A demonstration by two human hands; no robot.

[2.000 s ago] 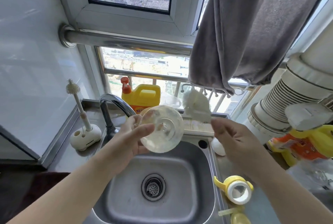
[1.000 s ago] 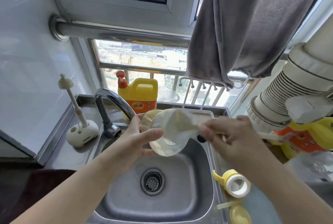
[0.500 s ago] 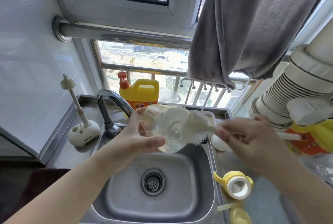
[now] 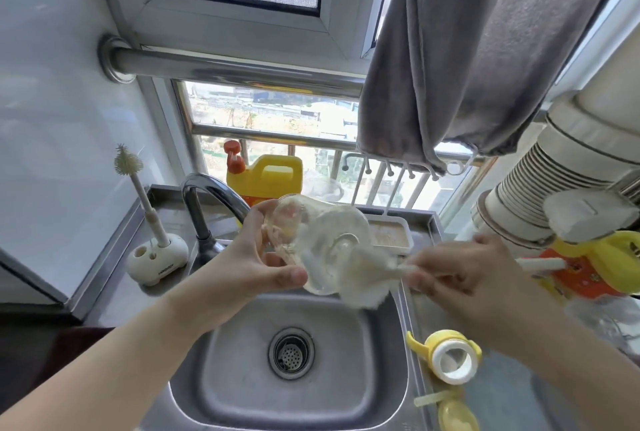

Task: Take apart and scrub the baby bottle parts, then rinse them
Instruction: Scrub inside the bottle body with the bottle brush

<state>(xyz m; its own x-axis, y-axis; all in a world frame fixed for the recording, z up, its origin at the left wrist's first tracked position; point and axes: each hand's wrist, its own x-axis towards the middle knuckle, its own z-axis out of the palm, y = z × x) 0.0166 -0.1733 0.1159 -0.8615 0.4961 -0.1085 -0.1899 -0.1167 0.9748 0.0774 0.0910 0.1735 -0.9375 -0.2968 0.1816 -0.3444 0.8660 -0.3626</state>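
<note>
Above the steel sink [image 4: 374,392], my left hand [image 4: 256,260] grips the clear baby bottle body [image 4: 311,233], tilted with its mouth toward the right. My right hand [image 4: 460,278] holds the white handle of a sponge bottle brush [image 4: 363,274]; the fluffy brush head lies against the bottle's mouth end, blurred by motion. A yellow bottle collar with handles [image 4: 450,358] lies on the counter right of the sink, and a yellow cap with a pale straw piece [image 4: 453,413] lies in front of it.
A curved tap [image 4: 207,202] stands behind the sink at left, next to a small nipple brush in a white stand [image 4: 156,257]. A yellow detergent jug [image 4: 266,177] and a drying tray [image 4: 394,233] sit on the sill. A grey towel [image 4: 467,56] hangs overhead; ducting [image 4: 540,188] crowds the right.
The brush went from raised behind the bottle to its mouth end and has slid right and down across it. My left hand turned the bottle from base-on to lying sideways.
</note>
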